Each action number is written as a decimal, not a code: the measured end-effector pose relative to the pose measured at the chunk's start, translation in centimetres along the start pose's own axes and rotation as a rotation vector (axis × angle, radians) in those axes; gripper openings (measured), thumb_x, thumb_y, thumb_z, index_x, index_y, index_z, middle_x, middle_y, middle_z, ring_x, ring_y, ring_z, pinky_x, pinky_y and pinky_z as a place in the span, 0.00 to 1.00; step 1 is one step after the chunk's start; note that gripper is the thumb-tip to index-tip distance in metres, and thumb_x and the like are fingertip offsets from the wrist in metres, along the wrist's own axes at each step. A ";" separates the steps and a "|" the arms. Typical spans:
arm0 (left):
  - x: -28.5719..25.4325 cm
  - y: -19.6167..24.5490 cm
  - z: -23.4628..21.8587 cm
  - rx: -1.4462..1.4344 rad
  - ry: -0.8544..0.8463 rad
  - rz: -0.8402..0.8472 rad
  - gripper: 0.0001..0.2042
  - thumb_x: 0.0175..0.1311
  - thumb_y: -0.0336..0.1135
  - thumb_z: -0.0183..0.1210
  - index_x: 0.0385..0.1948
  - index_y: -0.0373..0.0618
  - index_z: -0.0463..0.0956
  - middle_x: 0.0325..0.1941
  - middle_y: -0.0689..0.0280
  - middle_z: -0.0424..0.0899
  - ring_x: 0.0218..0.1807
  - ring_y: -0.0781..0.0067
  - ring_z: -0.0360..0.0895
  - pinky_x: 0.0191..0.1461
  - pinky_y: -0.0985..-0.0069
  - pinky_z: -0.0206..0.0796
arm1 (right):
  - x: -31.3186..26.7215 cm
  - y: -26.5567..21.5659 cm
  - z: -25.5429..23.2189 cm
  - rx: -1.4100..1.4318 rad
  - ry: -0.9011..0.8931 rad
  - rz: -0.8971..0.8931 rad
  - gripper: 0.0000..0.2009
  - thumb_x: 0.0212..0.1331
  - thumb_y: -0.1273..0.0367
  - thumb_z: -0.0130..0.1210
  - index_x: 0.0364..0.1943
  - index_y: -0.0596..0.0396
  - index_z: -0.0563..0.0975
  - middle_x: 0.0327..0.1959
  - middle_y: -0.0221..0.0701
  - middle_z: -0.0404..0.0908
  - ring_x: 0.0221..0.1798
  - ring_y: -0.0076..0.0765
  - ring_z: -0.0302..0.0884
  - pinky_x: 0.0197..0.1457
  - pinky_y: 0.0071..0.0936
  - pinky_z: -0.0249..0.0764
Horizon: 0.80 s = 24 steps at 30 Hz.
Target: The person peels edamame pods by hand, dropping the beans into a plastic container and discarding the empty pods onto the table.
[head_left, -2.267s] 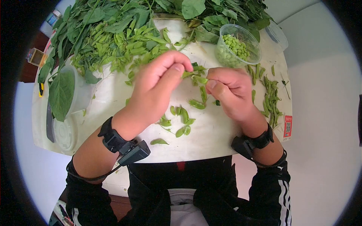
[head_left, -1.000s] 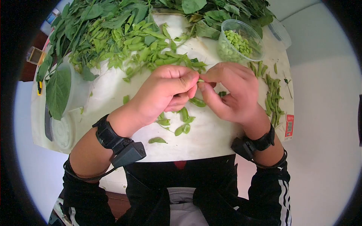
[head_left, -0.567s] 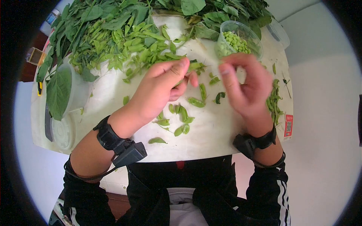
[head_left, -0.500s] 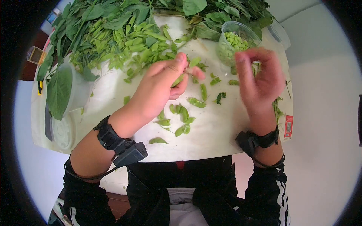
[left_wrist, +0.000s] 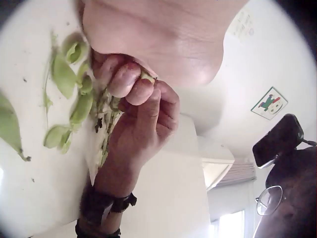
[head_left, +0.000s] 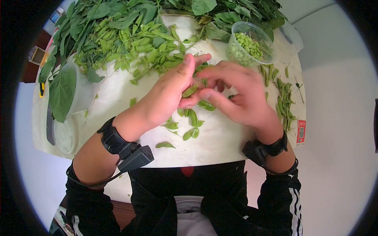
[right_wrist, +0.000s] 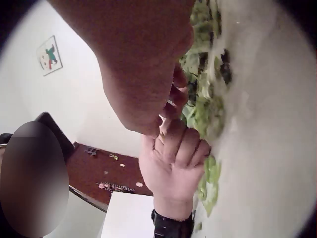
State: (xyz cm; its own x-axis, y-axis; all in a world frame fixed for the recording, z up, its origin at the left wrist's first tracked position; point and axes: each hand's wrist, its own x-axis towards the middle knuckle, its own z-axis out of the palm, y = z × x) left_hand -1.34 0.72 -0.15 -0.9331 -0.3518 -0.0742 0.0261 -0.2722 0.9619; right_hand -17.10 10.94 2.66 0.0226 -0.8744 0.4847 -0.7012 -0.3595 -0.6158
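Note:
In the head view, the left hand (head_left: 165, 91) holds a green pod (head_left: 190, 91) against its curled lower fingers, thumb raised. The right hand (head_left: 242, 94), slightly blurred, meets it from the right, thumb and forefinger at the pod. The left wrist view shows the pod's end (left_wrist: 147, 78) poking out of the left hand (left_wrist: 163, 42), with fingertips of the right hand (left_wrist: 141, 124) on it. In the right wrist view, the right hand (right_wrist: 138, 64) largely hides the contact with the left hand (right_wrist: 173, 171). Loose pods (head_left: 191, 133) lie below the hands.
A clear bowl (head_left: 270, 60) of shelled green beans stands beyond the right hand. Leafy stems and a heap of pods (head_left: 118, 43) cover the far side. Flattened pods (head_left: 284, 102) lie at the right. At the left are a clear tub (head_left: 84, 92) and a lid (head_left: 65, 137).
The right hand parted from the left, moved right toward the bowl, and is now back against the left hand at a pod. The left hand has stayed nearly in place lately.

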 end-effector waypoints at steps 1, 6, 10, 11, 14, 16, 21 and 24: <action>-0.1 0.2 0.4 -0.025 -0.005 -0.039 0.37 0.71 0.64 0.22 0.68 0.40 0.51 0.23 0.73 0.64 0.18 0.85 0.50 0.23 0.85 0.42 | -0.4 0.7 0.8 0.048 -0.040 0.001 0.06 0.50 0.75 0.59 0.34 0.55 0.78 0.26 0.33 0.77 0.24 0.34 0.74 0.29 0.28 0.71; -0.2 0.0 0.1 -0.103 -0.071 -0.075 0.33 0.73 0.61 0.29 0.67 0.43 0.53 0.25 0.72 0.66 0.20 0.85 0.53 0.24 0.86 0.45 | -0.7 1.2 0.3 0.082 -0.090 -0.005 0.04 0.54 0.75 0.58 0.32 0.56 0.76 0.24 0.30 0.76 0.24 0.28 0.73 0.29 0.24 0.70; 0.3 -1.1 0.1 0.342 0.114 0.345 0.21 0.73 0.44 0.44 0.61 0.42 0.58 0.28 0.71 0.68 0.24 0.84 0.60 0.27 0.86 0.53 | -0.6 1.0 0.3 0.496 0.115 0.435 0.03 0.62 0.73 0.53 0.32 0.57 0.73 0.23 0.23 0.74 0.24 0.17 0.69 0.27 0.18 0.65; 0.4 -1.3 -0.1 0.516 0.115 0.467 0.19 0.72 0.39 0.48 0.59 0.41 0.59 0.28 0.70 0.69 0.25 0.84 0.63 0.28 0.86 0.56 | -0.5 1.0 0.2 0.612 0.115 0.535 0.04 0.64 0.72 0.51 0.33 0.57 0.72 0.24 0.22 0.73 0.25 0.14 0.67 0.26 0.17 0.63; 0.0 -0.9 -0.1 0.504 0.088 0.381 0.15 0.73 0.37 0.46 0.56 0.42 0.60 0.29 0.69 0.70 0.26 0.84 0.64 0.30 0.86 0.57 | -0.6 1.1 0.0 0.771 -0.014 0.556 0.04 0.65 0.72 0.50 0.36 0.58 0.72 0.24 0.24 0.73 0.25 0.15 0.67 0.27 0.17 0.63; -0.1 -0.4 0.1 0.341 0.090 0.312 0.15 0.73 0.37 0.46 0.56 0.42 0.60 0.29 0.69 0.70 0.26 0.84 0.64 0.29 0.87 0.57 | -0.7 1.2 0.5 0.613 0.033 0.475 0.05 0.65 0.72 0.51 0.39 0.59 0.72 0.24 0.24 0.73 0.25 0.16 0.67 0.27 0.18 0.63; -0.3 0.2 0.0 0.084 0.087 0.206 0.12 0.72 0.29 0.44 0.54 0.41 0.62 0.24 0.71 0.69 0.25 0.85 0.61 0.29 0.85 0.56 | -0.5 1.5 -0.2 0.326 0.062 0.177 0.08 0.62 0.71 0.55 0.42 0.59 0.74 0.25 0.26 0.73 0.25 0.19 0.69 0.27 0.21 0.65; -0.2 -0.3 0.0 0.102 0.094 0.275 0.12 0.72 0.30 0.44 0.54 0.41 0.61 0.24 0.72 0.68 0.26 0.86 0.61 0.30 0.85 0.55 | -0.5 2.0 -0.5 0.106 -0.025 0.052 0.07 0.59 0.71 0.57 0.39 0.59 0.77 0.23 0.28 0.73 0.25 0.20 0.69 0.27 0.22 0.66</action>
State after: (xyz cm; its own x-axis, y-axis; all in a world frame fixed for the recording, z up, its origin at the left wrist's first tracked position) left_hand -1.20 0.85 -0.40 -0.8588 -0.4822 0.1730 0.2324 -0.0658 0.9704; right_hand -18.86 10.76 1.49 0.0067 -0.9003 0.4352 -0.6228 -0.3443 -0.7025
